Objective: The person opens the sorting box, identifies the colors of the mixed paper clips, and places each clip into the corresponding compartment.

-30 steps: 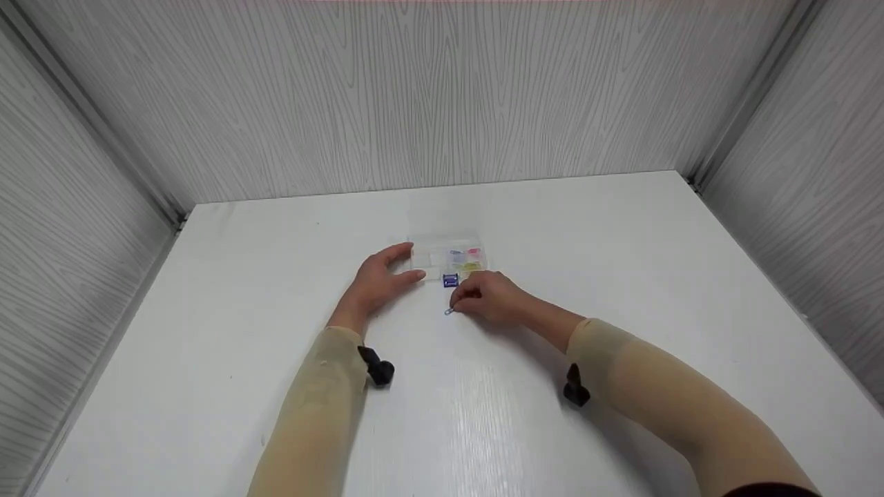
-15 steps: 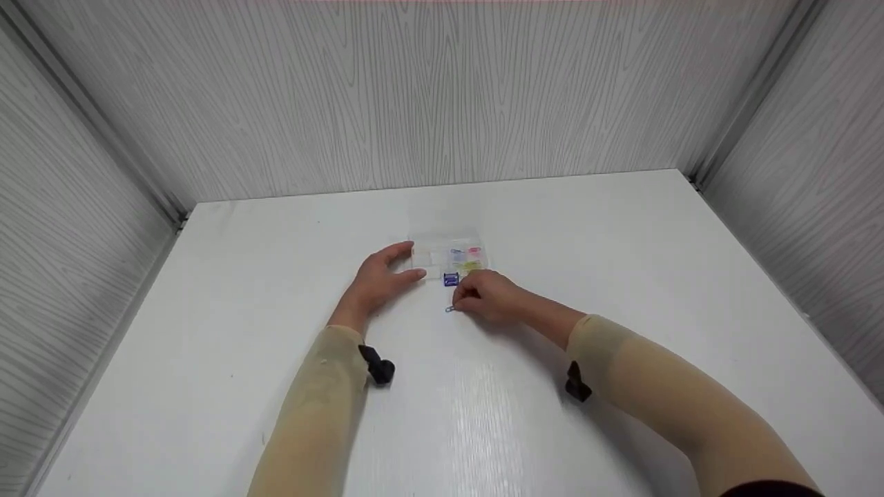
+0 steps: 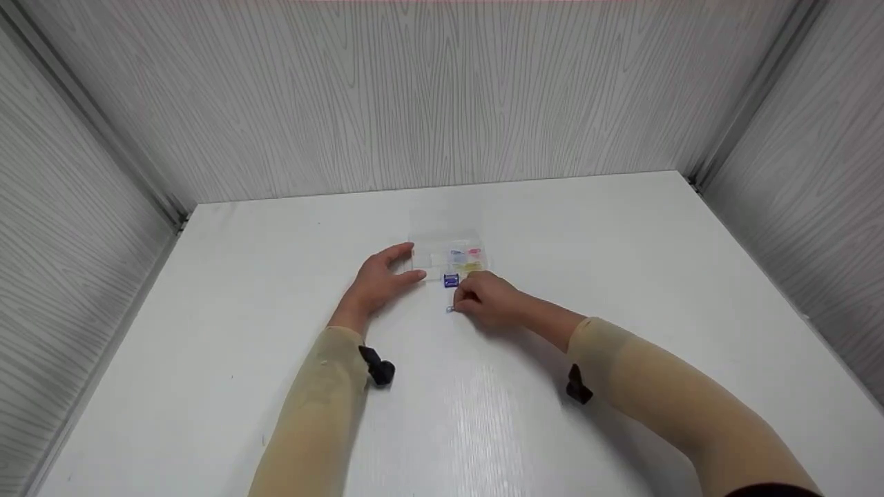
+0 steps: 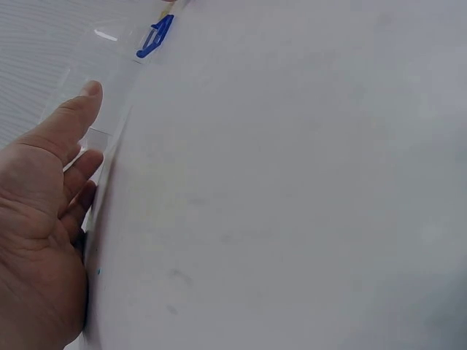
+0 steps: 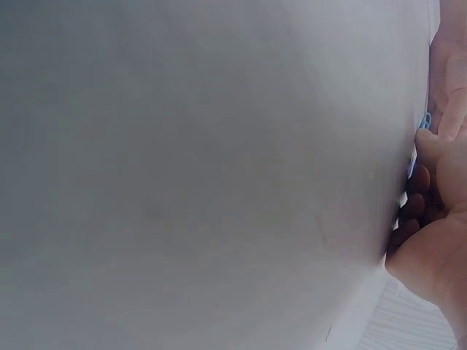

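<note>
A clear plastic compartment box [image 3: 428,257] lies on the table, its transparent lid [image 3: 444,224] folded back. My left hand [image 3: 378,279] holds the box's left end, thumb at the near side and forefinger at the far corner. Between thumb and forefinger, my right hand [image 3: 489,297] pinches a small light-blue clip [image 3: 449,309] just in front of the box. Its looped end [image 5: 426,120] pokes past the fingertips in the right wrist view. Dark-blue clips [image 3: 451,280] sit in a near compartment; one blue clip [image 4: 155,36] shows large in the left wrist view.
Pale-blue clips [image 3: 457,255], pink clips [image 3: 474,252] and yellow clips [image 3: 472,266] lie in the box's right-hand compartments. The white table [image 3: 442,414] runs back to a wood-grain panel [image 3: 442,96], with side panels left and right. A black camera mount [image 3: 378,369] sits on the left wrist.
The right hand has shifted very slightly right, and less of the light-blue clip shows beyond its fingertips. The left hand and the box stay where they were.
</note>
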`<state>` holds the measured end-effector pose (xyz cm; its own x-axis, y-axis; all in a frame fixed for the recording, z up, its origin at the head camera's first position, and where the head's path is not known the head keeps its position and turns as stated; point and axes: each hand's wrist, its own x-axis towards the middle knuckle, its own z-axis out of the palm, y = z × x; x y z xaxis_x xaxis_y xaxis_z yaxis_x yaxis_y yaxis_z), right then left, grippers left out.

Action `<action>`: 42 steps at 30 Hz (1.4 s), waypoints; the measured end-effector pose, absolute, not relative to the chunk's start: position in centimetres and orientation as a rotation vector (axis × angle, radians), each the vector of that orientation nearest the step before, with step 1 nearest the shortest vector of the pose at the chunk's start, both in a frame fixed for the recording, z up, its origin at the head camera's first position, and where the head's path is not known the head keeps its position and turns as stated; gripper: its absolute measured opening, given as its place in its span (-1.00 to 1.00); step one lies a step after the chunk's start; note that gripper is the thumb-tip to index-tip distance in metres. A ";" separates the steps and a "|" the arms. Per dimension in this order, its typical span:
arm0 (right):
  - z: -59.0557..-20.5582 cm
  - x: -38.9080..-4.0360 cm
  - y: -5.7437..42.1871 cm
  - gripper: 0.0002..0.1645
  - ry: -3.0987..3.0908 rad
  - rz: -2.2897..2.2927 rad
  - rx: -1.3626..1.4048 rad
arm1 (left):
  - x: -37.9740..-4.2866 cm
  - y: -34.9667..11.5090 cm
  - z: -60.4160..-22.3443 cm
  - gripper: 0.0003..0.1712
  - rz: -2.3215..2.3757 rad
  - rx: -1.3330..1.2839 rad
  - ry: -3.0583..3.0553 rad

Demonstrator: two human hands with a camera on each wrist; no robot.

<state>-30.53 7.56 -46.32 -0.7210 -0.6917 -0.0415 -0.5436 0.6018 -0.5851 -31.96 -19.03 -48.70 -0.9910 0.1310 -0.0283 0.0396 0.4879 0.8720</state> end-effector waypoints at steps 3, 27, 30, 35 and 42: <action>-46.2 -30.5 7.6 -0.82 2.559 -0.822 -1.012 | -32.0 -19.2 -48.8 -0.14 1.545 0.164 2.630; -43.2 -35.4 7.1 -0.77 2.748 -1.147 -0.433 | -31.5 -18.0 -48.3 -0.15 1.516 0.160 2.629; -43.4 -35.6 7.0 -0.76 2.757 -1.149 -0.399 | -31.6 -17.8 -48.3 -0.16 1.531 0.179 2.625; -43.7 -35.7 6.8 -0.77 2.753 -1.170 -0.321 | -31.6 -17.9 -48.3 -0.15 1.529 0.184 2.622; -43.5 -35.3 7.4 -0.81 2.749 -1.289 -0.301 | -31.6 -18.2 -48.4 -0.14 1.525 0.169 2.619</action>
